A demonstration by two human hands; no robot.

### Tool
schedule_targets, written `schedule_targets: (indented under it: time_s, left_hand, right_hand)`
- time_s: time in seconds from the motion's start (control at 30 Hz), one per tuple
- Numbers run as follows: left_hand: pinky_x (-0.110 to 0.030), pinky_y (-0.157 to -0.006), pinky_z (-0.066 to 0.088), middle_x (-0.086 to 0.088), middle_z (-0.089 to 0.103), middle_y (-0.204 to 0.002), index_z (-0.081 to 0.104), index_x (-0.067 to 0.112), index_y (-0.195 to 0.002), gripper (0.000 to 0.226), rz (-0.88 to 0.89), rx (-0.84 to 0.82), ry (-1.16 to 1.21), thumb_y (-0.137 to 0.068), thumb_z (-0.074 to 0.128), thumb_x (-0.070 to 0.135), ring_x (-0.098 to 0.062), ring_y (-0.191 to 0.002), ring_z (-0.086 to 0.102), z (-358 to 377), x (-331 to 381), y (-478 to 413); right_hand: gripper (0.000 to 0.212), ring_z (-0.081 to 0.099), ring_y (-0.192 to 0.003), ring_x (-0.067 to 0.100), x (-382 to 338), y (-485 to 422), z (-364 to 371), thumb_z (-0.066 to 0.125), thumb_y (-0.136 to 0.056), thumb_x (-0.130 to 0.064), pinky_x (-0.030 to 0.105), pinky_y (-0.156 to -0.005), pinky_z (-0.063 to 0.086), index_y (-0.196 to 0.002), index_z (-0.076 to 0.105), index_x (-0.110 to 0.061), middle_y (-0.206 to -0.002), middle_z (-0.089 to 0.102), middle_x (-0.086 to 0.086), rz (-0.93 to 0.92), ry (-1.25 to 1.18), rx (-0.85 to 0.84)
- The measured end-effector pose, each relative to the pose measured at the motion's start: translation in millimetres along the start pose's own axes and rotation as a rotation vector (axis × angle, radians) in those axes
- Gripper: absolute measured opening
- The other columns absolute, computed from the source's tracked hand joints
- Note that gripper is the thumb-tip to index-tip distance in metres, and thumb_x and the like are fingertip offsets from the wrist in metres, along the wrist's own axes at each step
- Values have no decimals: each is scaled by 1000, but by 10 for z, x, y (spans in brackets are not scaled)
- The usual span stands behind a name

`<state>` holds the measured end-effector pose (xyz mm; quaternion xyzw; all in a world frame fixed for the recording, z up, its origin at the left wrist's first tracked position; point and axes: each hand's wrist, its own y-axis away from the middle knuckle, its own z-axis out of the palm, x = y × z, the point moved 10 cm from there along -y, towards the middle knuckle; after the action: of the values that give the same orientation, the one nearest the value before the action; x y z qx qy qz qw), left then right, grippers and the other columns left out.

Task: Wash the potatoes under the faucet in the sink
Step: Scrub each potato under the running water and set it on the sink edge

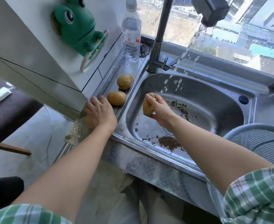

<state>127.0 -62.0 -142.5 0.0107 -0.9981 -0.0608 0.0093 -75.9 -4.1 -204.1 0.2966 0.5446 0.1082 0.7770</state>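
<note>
My right hand (pixel 161 111) grips a brown potato (pixel 147 105) over the steel sink (pixel 189 110), just left of the falling water. Water streams from the dark faucet head (pixel 211 9) and splashes down into the basin. My left hand (pixel 99 113) lies palm down on the sink's left ledge, covering another potato (pixel 89 123) that shows only at its edge. Two more potatoes rest on that ledge: one (pixel 116 98) beside my left fingers, the other (pixel 125 81) farther back.
A cleaver blade (pixel 75 131) lies under my left wrist. A water bottle (pixel 131 31) stands behind the ledge, next to the faucet post (pixel 158 42). A green frog holder (pixel 78 28) hangs on the wall. A mesh strainer (pixel 262 141) sits at right. Dirt bits dot the basin.
</note>
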Motion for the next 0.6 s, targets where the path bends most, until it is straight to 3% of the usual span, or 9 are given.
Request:
schedule_targets:
  time_s: [0.1,0.23,0.3,0.43,0.53,0.6]
  left_hand:
    - [-42,-102,33,-19,36,-138,42,8,-131,57,37,-1,-33,-80,65,15,-37,-124,36,12,54,25]
    - [-43,-103,32,-19,38,-138,43,6,-130,53,79,11,2,-82,63,19,-36,-125,36,-19,191,47]
    - [-43,-103,32,-19,38,-138,43,5,-130,56,107,22,29,-82,65,24,-35,-125,36,-59,275,67]
    - [-44,-106,31,-18,36,-141,44,4,-130,58,167,48,81,-82,64,31,-35,-130,33,-94,441,86]
    - [-45,-106,33,-19,36,-142,45,2,-129,57,174,71,105,-82,61,29,-36,-131,33,-115,500,84]
    - [-44,-104,34,-19,37,-141,45,2,-130,57,189,107,118,-81,59,26,-36,-129,35,-173,552,100]
  right_hand:
    - [35,57,-78,14,-10,17,-12,59,-94,-36,32,-76,55,-122,50,-19,-94,56,3,1,8,8]
    - [28,55,-62,11,-30,17,-16,55,-94,-44,33,-71,55,-105,49,-19,-74,53,-1,-6,47,11]
    - [33,57,-59,10,-42,21,-34,53,-95,-44,35,-72,57,-110,48,-16,-77,51,1,3,27,21]
    - [26,64,-79,20,-72,74,-117,45,-101,-29,32,-65,56,-121,43,-12,-95,55,10,2,-52,14]
    - [29,59,-74,19,-68,77,-277,44,-101,-30,28,-59,52,-125,46,-14,-95,57,11,-13,-37,42]
    - [27,58,-66,18,-75,81,-396,44,-100,-33,27,-52,49,-115,51,-12,-87,58,11,-24,4,94]
